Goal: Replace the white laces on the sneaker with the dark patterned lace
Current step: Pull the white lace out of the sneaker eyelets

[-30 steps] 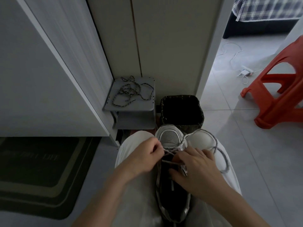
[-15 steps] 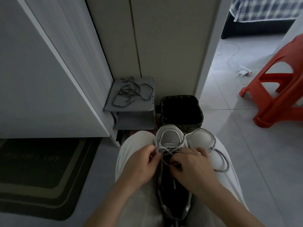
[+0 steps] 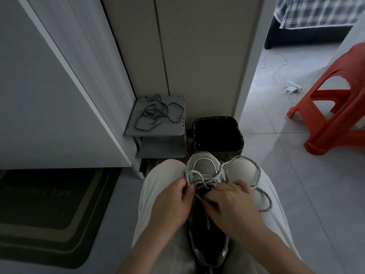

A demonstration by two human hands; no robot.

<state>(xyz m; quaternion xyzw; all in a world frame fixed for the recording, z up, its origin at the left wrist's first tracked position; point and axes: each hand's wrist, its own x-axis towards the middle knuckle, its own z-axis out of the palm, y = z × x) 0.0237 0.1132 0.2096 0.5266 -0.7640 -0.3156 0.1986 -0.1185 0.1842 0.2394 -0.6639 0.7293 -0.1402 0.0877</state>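
Pinches white laces with curled fingers of left hand and right hand, over sneaker tongue, on lap. Leaves dark patterned lace well beyond fingertips, loose on grey shelf.

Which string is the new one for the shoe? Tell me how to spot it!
Find the black bin; just left of it stands a small grey shelf. The new lace lies tangled on its top. It is dark and speckled, unlike the white lace on the shoe.
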